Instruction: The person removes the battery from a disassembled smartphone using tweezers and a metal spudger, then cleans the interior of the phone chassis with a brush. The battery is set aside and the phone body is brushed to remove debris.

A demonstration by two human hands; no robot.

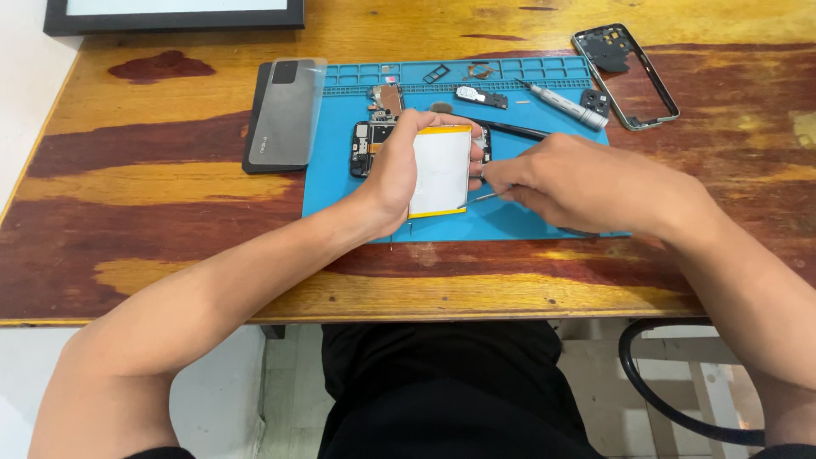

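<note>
Here, with the blue mat (pixel 510 223) as my landmark, my left hand (pixel 393 174) sits at its middle, fingers curled around a white battery (pixel 441 170) with yellow edges, lifted over the opened phone (pixel 367 146). My right hand (pixel 571 180), just right of the battery, pinches thin metal tweezers (pixel 478 199) whose tip meets the battery's right edge. Off the mat's left edge lies a grey back cover (pixel 285 112); beyond its upper right corner, a bare phone frame (pixel 627 75). A screwdriver (pixel 563 104) rests along the mat's top.
</note>
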